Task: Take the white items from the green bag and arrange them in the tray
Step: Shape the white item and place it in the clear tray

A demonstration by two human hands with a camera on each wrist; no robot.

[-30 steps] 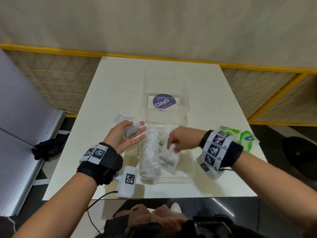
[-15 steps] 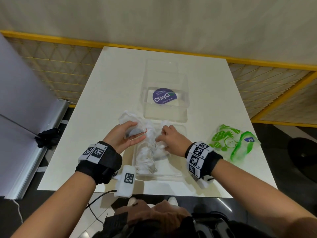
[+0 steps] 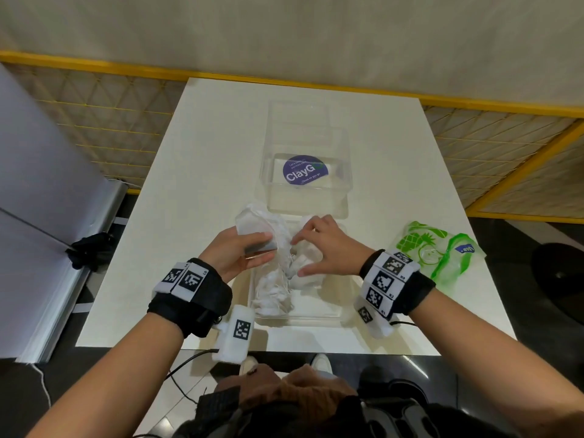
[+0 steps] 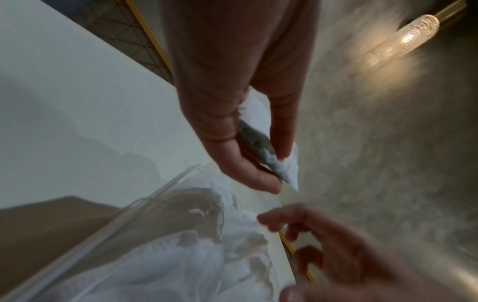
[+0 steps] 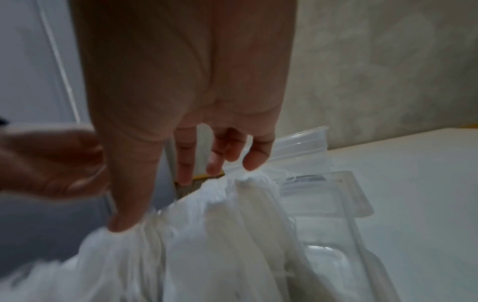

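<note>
Nearest, the clear tray (image 3: 319, 306) sits at the table's front edge, white items (image 3: 271, 298) lined along its left side. Over it, the right hand (image 3: 322, 248) spreads its fingers, tips pressing a white item (image 5: 207, 224) flat, probably to seat it. Left of the tray, the left hand (image 3: 240, 251) pinches another item (image 3: 256, 222), seemingly waiting its turn. Right of the tray lies the green bag (image 3: 442, 251); beyond the tray, its lid (image 3: 305, 172).

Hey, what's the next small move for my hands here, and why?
Probably lower the pouch in the left hand into the tray, beside the pouches under the right hand. It is the only one outside the tray, and the green bag lies flat.
</note>
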